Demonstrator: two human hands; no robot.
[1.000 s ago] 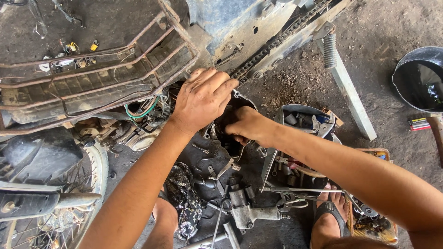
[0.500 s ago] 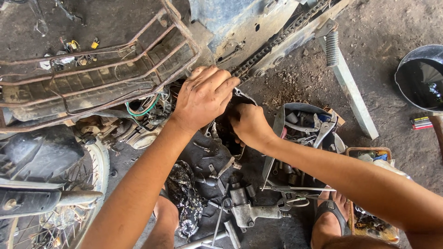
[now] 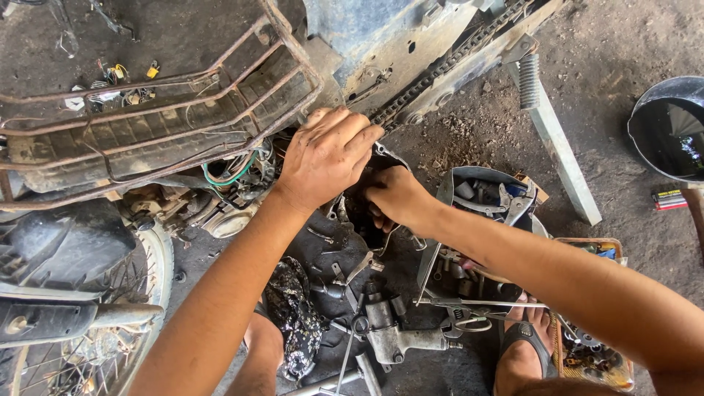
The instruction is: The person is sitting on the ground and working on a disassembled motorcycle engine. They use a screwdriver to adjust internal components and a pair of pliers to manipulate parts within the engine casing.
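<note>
Fingers of the left hand [image 3: 326,154] lie close together, palm down, pressed flat over the upper edge of a dark engine cover [image 3: 367,213] on the motorcycle lying on its side. Fingers of the right hand [image 3: 396,196] are curled in against the lower side of the same cover; whether they pinch anything cannot be told, as the fingertips are hidden in the dark recess. The two hands sit just beside each other, the left above the right.

The cover sits below the drive chain [image 3: 440,70], which runs diagonally up to the right along the frame. A rusty metal rack [image 3: 169,110] lies to the left of the hands, with green wiring [image 3: 231,176] beneath it. A spoked wheel [image 3: 139,293] shows at lower left.

On the ground below the hands lie an air impact wrench [image 3: 396,339], loose spanners and a patterned rag [image 3: 293,315]. A metal bowl of tools [image 3: 488,194] stands just right of the right forearm. A sandalled foot [image 3: 524,352] rests at bottom right.
</note>
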